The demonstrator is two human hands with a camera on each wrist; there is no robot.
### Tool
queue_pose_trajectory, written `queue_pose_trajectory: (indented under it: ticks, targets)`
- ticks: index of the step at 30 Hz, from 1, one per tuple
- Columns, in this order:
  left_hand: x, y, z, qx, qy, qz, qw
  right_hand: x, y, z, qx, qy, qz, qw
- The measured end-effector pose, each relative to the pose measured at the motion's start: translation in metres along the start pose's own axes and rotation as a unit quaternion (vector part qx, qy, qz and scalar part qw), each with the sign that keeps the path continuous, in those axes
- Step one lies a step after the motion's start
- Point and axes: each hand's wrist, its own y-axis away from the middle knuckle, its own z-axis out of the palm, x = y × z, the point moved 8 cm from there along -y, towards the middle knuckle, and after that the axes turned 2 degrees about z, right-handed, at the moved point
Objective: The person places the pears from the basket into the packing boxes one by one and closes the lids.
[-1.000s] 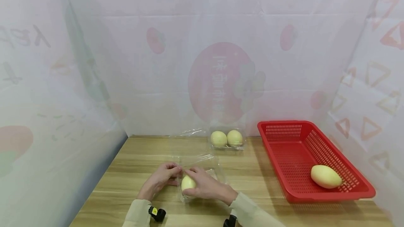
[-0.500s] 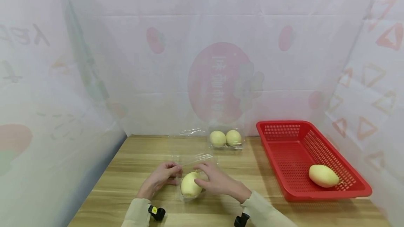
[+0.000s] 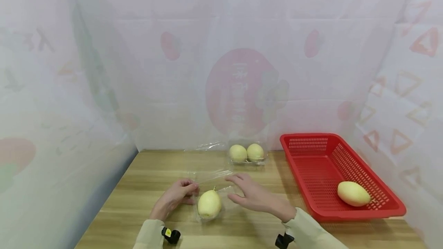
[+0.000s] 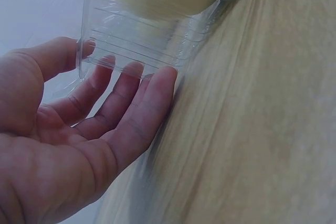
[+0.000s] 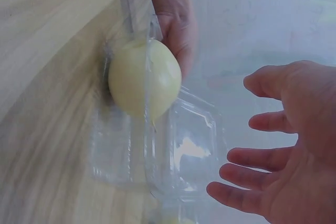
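Observation:
A pale yellow pear (image 3: 209, 205) with a thin stem sits in the near end of a clear plastic clamshell box (image 5: 113, 150), whose lid (image 5: 191, 135) stands open. At the box's left side, my left hand (image 3: 176, 195) holds its edge; in the left wrist view the thumb (image 4: 65, 56) is at the rim and the fingertips are along the ribbed wall. To the right of the pear, my right hand (image 3: 254, 195) hovers with fingers spread and nothing in them, apart from both pear and box.
Behind, near the back wall, another clear box (image 3: 247, 161) holds two pears (image 3: 238, 153). On the right stands a red perforated basket (image 3: 311, 212) with one pear (image 3: 353, 194) in it. Printed white cloth (image 3: 194, 118) encloses the wooden table (image 3: 131, 203) at the back and sides.
My right hand has let go of the pear and drawn away to the right, leaving it in the box. The left hand has stayed at the box's edge.

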Motion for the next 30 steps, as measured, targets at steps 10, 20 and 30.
queue_pose_trajectory:
  ticks: [10, 20, 30]
  targets:
    - [0.0, 0.002, -0.001, 0.003, 0.0, 0.004, 1.0, 0.015, 0.021, -0.036, 0.001, 0.041, 0.016, 0.999]
    - [-0.001, -0.001, 0.0, -0.003, 0.0, 0.0, 1.0, 0.038, 0.047, -0.071, 0.036, 0.102, 0.021, 0.9939]
    - [-0.002, 0.002, -0.001, -0.007, 0.004, -0.001, 1.0, 0.069, 0.068, -0.09, 0.033, 0.082, 0.092, 0.9918]
